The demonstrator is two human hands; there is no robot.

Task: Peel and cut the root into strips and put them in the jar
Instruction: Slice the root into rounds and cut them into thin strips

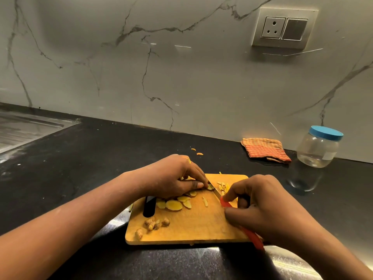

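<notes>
The jar (pixel 317 147), clear plastic with its blue lid (pixel 326 132) screwed on, stands on the black counter (pixel 101 158) beyond the right hand (pixel 260 205) and out to its right, against the marble wall; it looks empty. A folded orange checked cloth (pixel 265 150) lies just beside the jar, on the far side of the right hand. Both hands work over a wooden cutting board (pixel 191 233). Yellow root slices (pixel 174 205) lie in a loose overlapping heap under and just nearer than the left hand (pixel 173 178), and a small pile of cut strips (pixel 223 186) sits between the two hands, toward the board's far edge. Knobbly brown trimmings (pixel 154 223) lie nearer than the left hand, close to the board's slot handle. Two stray bits (pixel 199 153) lie on the counter beyond the left hand. The left hand is curled down, thumb and fingertips pinching one slice (pixel 210 186) flat on the board, right against the blade. The right hand is closed around the red handle of the knife (pixel 253 238), forefinger reaching forward along its top, the blade angled away toward the left fingertips, partly hidden by them.
</notes>
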